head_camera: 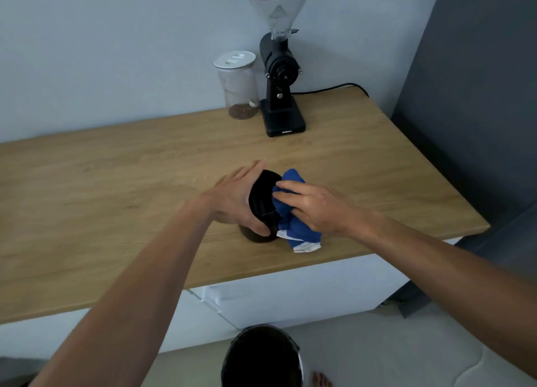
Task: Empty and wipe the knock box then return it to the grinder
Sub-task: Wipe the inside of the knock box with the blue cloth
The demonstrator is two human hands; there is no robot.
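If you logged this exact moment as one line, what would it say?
step: wiping | left hand: steadies knock box on counter | right hand: presses blue cloth into it | grinder: behind, apart
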